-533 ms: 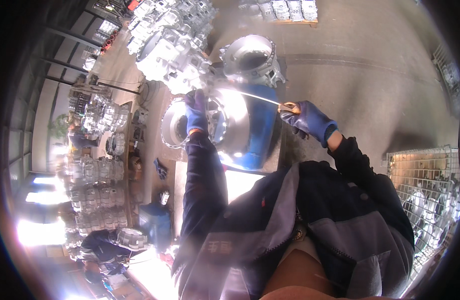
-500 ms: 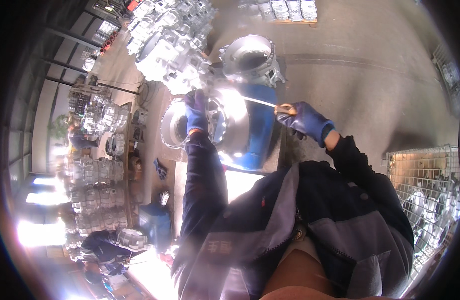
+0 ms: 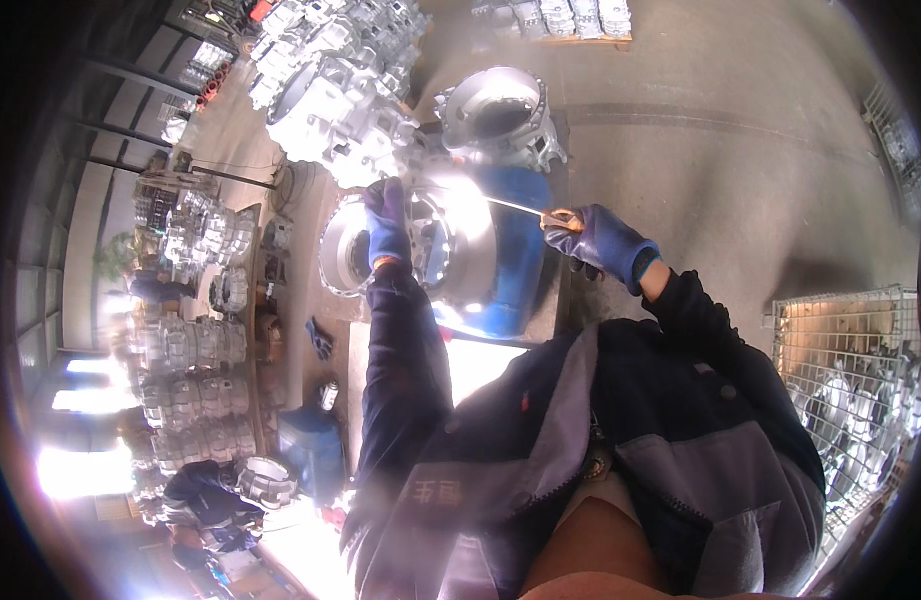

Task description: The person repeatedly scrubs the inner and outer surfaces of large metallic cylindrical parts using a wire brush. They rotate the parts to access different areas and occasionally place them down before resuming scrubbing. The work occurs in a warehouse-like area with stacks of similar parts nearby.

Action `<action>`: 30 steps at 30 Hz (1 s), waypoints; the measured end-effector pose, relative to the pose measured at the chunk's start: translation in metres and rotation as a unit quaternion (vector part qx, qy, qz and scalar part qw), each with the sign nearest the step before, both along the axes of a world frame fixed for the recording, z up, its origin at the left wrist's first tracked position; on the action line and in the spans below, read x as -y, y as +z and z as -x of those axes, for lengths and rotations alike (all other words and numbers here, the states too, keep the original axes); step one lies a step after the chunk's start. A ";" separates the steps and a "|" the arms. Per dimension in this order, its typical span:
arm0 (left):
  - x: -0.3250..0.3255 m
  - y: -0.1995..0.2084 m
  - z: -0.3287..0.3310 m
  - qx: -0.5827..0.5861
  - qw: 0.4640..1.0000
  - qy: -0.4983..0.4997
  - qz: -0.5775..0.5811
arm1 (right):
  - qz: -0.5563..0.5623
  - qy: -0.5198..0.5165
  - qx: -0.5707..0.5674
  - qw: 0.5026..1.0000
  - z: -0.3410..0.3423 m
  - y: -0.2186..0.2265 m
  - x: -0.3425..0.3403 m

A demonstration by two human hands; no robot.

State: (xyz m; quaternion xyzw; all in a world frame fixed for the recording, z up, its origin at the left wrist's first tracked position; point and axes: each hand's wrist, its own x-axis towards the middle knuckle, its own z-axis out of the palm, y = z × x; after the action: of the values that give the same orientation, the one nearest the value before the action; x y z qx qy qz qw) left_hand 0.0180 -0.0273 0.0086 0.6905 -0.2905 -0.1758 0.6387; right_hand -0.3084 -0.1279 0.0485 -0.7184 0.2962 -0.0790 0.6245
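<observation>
A silvery cast-metal housing [image 3: 472, 250] with a wide round flange lies in front of me on a blue support [image 3: 521, 250]. My left hand [image 3: 385, 222], in a blue-purple glove, grips the upper part of the housing between its round openings; its fingertips are partly lost in glare. My right hand [image 3: 602, 240], gloved alike, is closed around the orange-brown handle of a thin metal rod tool [image 3: 515, 206]. The bright shaft points left toward the housing, and its tip disappears in the glare. Beyond the blue support stands another housing [image 3: 492, 120], its round opening facing up.
Piled castings [image 3: 340, 110] rise at the far left of the work spot. A wire mesh cage [image 3: 845, 310] holding metal parts stands at right. At left are a blue bin [image 3: 312, 450], a loose glove [image 3: 319, 340] and rows of housings [image 3: 195, 390]. Another person [image 3: 205, 495] bends at lower left.
My right hand and the rod tool have shifted slightly left. My left hand keeps its place on the housing, and the whole view has moved a little.
</observation>
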 end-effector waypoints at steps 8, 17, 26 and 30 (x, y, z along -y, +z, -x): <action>0.002 -0.004 -0.008 0.077 0.997 -0.003 0.004 | -0.037 -0.010 0.008 0.999 -0.004 0.007 0.003; 0.000 -0.007 -0.009 0.008 1.000 -0.026 -0.009 | 0.115 0.008 0.035 0.993 -0.010 -0.028 0.013; 0.011 -0.017 -0.024 0.095 0.991 0.033 -0.088 | 0.096 -0.015 0.114 0.989 -0.027 -0.046 0.025; 0.020 -0.019 -0.030 0.088 0.988 0.062 -0.113 | 0.014 -0.067 0.062 0.996 -0.034 -0.045 0.032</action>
State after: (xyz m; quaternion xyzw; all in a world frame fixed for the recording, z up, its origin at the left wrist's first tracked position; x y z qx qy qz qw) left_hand 0.0478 -0.0470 -0.0108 0.7879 -0.2805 -0.1055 0.5379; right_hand -0.2749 -0.1596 0.0035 -0.6995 0.3032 -0.1697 0.6245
